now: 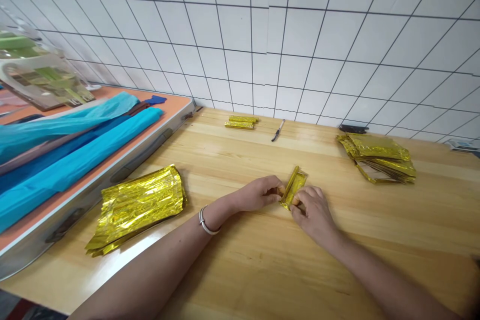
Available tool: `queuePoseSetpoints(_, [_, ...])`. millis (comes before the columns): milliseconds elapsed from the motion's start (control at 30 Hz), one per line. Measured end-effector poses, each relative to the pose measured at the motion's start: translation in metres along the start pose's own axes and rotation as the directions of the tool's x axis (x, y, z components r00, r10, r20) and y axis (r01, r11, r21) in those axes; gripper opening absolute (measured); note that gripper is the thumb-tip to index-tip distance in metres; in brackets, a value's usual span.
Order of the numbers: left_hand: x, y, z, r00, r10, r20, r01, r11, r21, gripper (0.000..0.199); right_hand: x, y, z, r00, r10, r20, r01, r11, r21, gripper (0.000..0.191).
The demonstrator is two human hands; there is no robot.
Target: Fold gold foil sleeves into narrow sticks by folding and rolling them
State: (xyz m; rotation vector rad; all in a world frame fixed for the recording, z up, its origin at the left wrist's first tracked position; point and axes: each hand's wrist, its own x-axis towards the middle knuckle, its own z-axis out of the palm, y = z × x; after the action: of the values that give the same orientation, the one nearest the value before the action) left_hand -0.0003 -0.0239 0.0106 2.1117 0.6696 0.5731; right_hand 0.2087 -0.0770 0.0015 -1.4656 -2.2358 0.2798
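A small gold foil sheet (299, 183) lies on the wooden table between my hands, its left side folded or rolled into a narrow strip. My left hand (262, 193), with a bangle at the wrist, pinches the near left end of that strip. With fingers curled, my right hand (312, 210) grips the sheet's near right corner. Both fingertips partly cover the near edge. To the left lies a stack of larger gold foil sheets (140, 205). Farther right is a loose pile of gold foil pieces (382, 156).
Two narrow gold foil strips (240, 122) and a pen (278, 131) lie near the tiled wall. A black object (353, 129) sits behind the right pile. At left, an orange-topped surface (174, 104) carries blue rolled material (86, 152) and a pale green-and-white container (45, 77).
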Motion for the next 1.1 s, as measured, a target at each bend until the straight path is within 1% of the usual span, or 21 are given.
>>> queuePoseSetpoints(133, [0.003, -0.003, 0.003, 0.995, 0.103, -0.002, -0.102, 0.990, 0.098, 0.018, 0.000, 0.001, 0.001, 1.000, 0.009, -0.002, -0.009, 1.000, 0.008, 0.004])
queuePoseSetpoints(267, [0.005, -0.004, 0.006, 0.993, 0.121, -0.011, -0.118, 0.983, 0.141, 0.018, 0.000, 0.002, 0.002, 1.000, 0.006, -0.005, -0.006, 1.000, 0.008, 0.004])
queuePoseSetpoints(400, [0.007, -0.002, 0.009, 0.993, 0.115, -0.028, -0.106, 0.968, 0.228, 0.012, 0.000, 0.003, 0.003, 1.000, 0.002, -0.013, -0.002, 1.000, 0.010, 0.006])
queuePoseSetpoints(500, [0.008, 0.004, 0.015, 0.994, 0.077, -0.075, -0.049, 0.947, 0.318, 0.009, 0.000, 0.003, 0.003, 1.000, -0.018, -0.026, 0.018, 1.000, 0.015, 0.006])
queuePoseSetpoints(633, [0.007, 0.014, 0.025, 0.983, -0.008, -0.183, 0.087, 0.899, 0.429, 0.005, -0.001, 0.002, 0.002, 0.999, -0.033, -0.031, 0.033, 0.999, 0.016, 0.005])
queuePoseSetpoints(767, [0.005, 0.021, 0.031, 0.955, -0.132, -0.265, 0.253, 0.830, 0.497, 0.008, -0.001, 0.001, 0.001, 0.999, -0.033, -0.020, 0.033, 0.999, 0.000, 0.005])
queuePoseSetpoints(867, [0.005, 0.023, 0.034, 0.929, -0.202, -0.309, 0.344, 0.782, 0.521, 0.012, -0.001, 0.001, 0.001, 0.999, -0.040, -0.022, 0.040, 0.999, -0.002, 0.004])
queuePoseSetpoints(933, [0.006, 0.024, 0.035, 0.919, -0.221, -0.325, 0.372, 0.757, 0.537, 0.013, -0.001, 0.001, 0.001, 0.999, -0.042, -0.030, 0.042, 0.999, -0.005, 0.003])
queuePoseSetpoints(1000, [0.007, 0.024, 0.037, 0.917, -0.216, -0.334, 0.379, 0.732, 0.567, 0.012, -0.001, 0.001, 0.002, 0.999, -0.044, -0.031, 0.044, 0.999, -0.008, 0.003])
queuePoseSetpoints(1100, [0.008, 0.025, 0.040, 0.935, -0.176, -0.308, 0.337, 0.714, 0.614, 0.009, -0.001, 0.000, 0.003, 0.999, -0.045, -0.027, 0.045, 0.999, -0.009, 0.004])
